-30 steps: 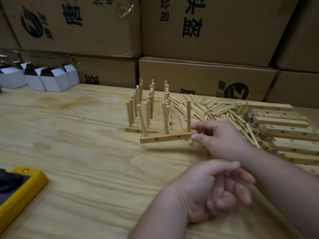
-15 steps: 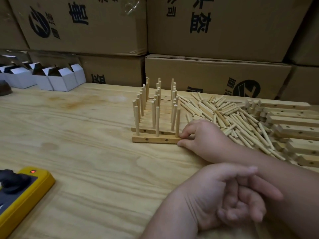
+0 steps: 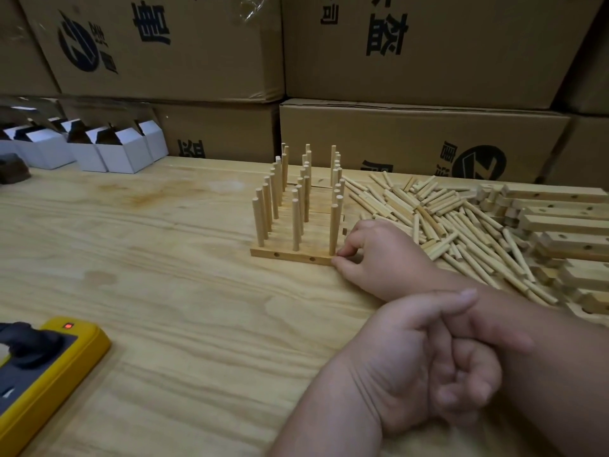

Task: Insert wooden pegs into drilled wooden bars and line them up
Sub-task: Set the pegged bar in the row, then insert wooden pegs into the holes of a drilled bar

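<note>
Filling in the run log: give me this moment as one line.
right hand: fingers pinch end of nearest pegged bar | bar: flat on table, front of row | left hand: idle, curled, empty

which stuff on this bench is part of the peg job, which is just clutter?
Job:
- front pegged bar, right hand pinching its end
- finished pegged bars lined up behind it
- loose peg pile
- drilled empty bars

Clutter:
- yellow device
- white cartons
- cardboard boxes
- left hand, idle, holding nothing
</note>
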Motion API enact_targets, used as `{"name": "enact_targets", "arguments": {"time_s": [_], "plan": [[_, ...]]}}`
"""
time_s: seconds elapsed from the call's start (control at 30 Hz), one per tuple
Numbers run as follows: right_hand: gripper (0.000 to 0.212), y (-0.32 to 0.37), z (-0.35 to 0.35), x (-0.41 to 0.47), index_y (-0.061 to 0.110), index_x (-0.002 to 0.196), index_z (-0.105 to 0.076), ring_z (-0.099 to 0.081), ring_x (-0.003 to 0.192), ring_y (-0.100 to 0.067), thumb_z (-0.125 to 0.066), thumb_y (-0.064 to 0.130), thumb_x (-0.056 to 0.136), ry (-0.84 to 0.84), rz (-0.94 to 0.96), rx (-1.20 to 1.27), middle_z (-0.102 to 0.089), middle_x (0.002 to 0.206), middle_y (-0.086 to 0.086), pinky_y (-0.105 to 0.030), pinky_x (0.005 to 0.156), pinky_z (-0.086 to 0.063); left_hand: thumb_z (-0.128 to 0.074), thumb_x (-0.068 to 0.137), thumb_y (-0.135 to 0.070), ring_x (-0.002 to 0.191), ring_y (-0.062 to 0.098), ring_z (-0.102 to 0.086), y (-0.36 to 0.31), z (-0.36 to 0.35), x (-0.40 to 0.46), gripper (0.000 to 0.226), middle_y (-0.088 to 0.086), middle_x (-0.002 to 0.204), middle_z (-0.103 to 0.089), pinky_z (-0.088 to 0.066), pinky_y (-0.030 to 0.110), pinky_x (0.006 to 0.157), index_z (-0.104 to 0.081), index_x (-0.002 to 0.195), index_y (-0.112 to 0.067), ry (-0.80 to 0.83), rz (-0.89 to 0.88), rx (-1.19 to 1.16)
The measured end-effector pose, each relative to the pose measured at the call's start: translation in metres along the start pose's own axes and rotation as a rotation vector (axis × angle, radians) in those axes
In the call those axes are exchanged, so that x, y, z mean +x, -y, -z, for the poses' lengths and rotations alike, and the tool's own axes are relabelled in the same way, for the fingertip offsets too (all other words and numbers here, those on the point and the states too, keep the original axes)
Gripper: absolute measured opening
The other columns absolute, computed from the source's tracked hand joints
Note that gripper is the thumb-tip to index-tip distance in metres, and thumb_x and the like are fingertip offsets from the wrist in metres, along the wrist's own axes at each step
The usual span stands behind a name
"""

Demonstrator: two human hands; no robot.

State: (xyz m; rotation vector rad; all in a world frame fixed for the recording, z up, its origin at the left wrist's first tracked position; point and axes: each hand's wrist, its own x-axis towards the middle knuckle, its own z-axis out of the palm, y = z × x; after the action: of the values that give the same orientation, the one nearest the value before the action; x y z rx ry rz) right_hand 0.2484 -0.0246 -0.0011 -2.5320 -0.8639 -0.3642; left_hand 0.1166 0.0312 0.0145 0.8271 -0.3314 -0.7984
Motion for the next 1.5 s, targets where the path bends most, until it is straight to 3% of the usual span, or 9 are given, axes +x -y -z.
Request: {"name": "enact_targets", "arguments": {"time_s": [0.27, 0.43, 0.5, 0.7, 0.87, 1.03, 1.13, 1.27, 1.5], "plan": [[0.024, -0.012, 0.025, -0.024, 0.028, 0.107, -0.073, -0.048, 0.099, -0.006, -0.068, 0.042, 0.088, -0.083, -0.053, 0.025, -0.049, 0.097, 0.018, -0.026, 0.086, -0.038, -0.051, 0.089, -0.062, 0.029, 0.007, -0.035, 0.004, 0.005, 0.006, 0.053, -0.005, 0.033, -0.039, -0.033, 0.014, 0.040, -0.077, 0.071, -0.020, -0.224, -0.128, -0.031], [0.023, -0.025, 0.063, -0.098, 0.025, 0.110, -0.072, -0.053, 0.090, -0.001, -0.067, 0.024, 0.087, -0.275, -0.204, 0.030, -0.061, 0.100, 0.015, -0.021, 0.081, -0.040, -0.053, 0.099, -0.025, 0.030, 0.007, -0.033, 0.005, 0.010, 0.009, 0.030, -0.008, 0.034, -0.030, -0.028, 0.016, 0.042, -0.073, 0.121, -0.022, -0.319, -0.268, -0.091], [0.031, -0.030, 0.075, -0.130, 0.023, 0.118, -0.069, -0.053, 0.083, -0.004, -0.065, 0.028, 0.087, -0.338, -0.333, -0.011, -0.061, 0.096, 0.017, -0.024, 0.078, -0.040, -0.045, 0.102, -0.012, 0.034, 0.009, -0.037, 0.006, 0.012, 0.011, 0.036, -0.007, 0.038, -0.035, -0.031, 0.018, 0.043, -0.074, 0.120, -0.024, -0.341, -0.262, -0.068], [0.037, -0.044, 0.096, -0.181, 0.028, 0.124, -0.061, -0.050, 0.112, -0.019, -0.061, 0.035, 0.087, -0.347, -0.595, -0.200, -0.055, 0.114, 0.007, -0.036, 0.092, -0.042, -0.036, 0.108, -0.014, 0.057, 0.017, -0.067, 0.008, 0.010, 0.017, 0.035, 0.010, 0.082, -0.076, -0.052, 0.026, 0.051, -0.067, 0.120, -0.025, -0.413, -0.258, -0.029], [0.049, -0.048, 0.101, -0.180, 0.027, 0.133, -0.052, -0.051, 0.119, -0.026, -0.059, 0.043, 0.087, -0.277, -0.782, -0.180, -0.053, 0.129, -0.002, -0.044, 0.099, -0.046, -0.036, 0.107, -0.006, 0.050, 0.012, -0.060, 0.009, 0.012, 0.022, 0.037, 0.014, 0.117, -0.075, -0.056, 0.028, 0.055, -0.055, 0.132, -0.024, -0.483, -0.280, -0.011], [0.052, -0.036, 0.100, -0.182, 0.028, 0.134, -0.049, -0.054, 0.116, -0.024, -0.055, 0.047, 0.087, -0.234, -0.740, -0.217, -0.055, 0.126, 0.001, -0.045, 0.097, -0.048, -0.038, 0.099, 0.013, 0.049, 0.011, -0.060, 0.011, 0.016, 0.022, 0.061, 0.016, 0.118, -0.074, -0.061, 0.033, 0.065, -0.055, 0.134, -0.034, -0.504, -0.313, -0.029], [0.048, -0.025, 0.095, -0.181, 0.031, 0.132, -0.050, -0.057, 0.110, -0.019, -0.057, 0.045, 0.086, -0.250, -0.645, -0.161, -0.053, 0.124, 0.006, -0.041, 0.093, -0.050, -0.032, 0.097, 0.016, 0.079, 0.023, -0.077, 0.011, 0.014, 0.022, 0.061, 0.016, 0.120, -0.074, -0.063, 0.040, 0.073, -0.058, 0.132, -0.026, -0.513, -0.295, -0.030], [0.037, -0.016, 0.091, -0.179, 0.030, 0.123, -0.058, -0.057, 0.097, -0.011, -0.059, 0.028, 0.086, -0.285, -0.415, -0.016, -0.053, 0.116, 0.013, -0.036, 0.083, -0.052, -0.024, 0.093, 0.019, 0.107, 0.037, -0.073, 0.012, 0.014, 0.023, 0.061, 0.017, 0.120, -0.074, -0.061, 0.049, 0.084, -0.058, 0.129, -0.017, -0.509, -0.289, -0.045], [0.031, -0.042, 0.106, -0.179, 0.035, 0.112, -0.064, -0.052, 0.110, -0.016, -0.053, 0.035, 0.083, -0.065, -0.554, -0.352, -0.063, 0.111, 0.015, -0.038, 0.096, -0.038, -0.029, 0.068, 0.017, 0.111, 0.027, -0.072, 0.009, 0.018, 0.023, 0.069, 0.011, 0.122, -0.074, -0.061, 0.046, 0.084, -0.066, 0.121, -0.007, -0.592, -0.350, -0.072]]}}
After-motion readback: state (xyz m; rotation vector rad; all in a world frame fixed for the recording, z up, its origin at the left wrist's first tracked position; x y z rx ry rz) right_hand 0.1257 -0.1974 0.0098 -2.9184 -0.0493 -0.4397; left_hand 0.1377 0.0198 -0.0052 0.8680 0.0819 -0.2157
